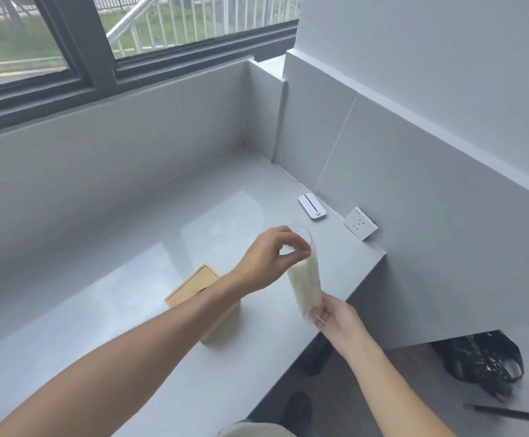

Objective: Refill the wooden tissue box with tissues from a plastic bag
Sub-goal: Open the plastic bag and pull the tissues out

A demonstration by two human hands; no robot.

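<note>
While both hands grasp it, the tissue pack stands near upright, long axis running twelve to six. White, clear-wrapped. Left hand fingers pinch its top, right hand fingers its bottom

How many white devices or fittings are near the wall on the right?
2. A small white device lies on the counter by the wall; a white socket is beside it, nearer the counter edge.

grey counter in a tiled corner, dark-framed window above, daylight in, wall socket right, wood-look floor below.
</note>
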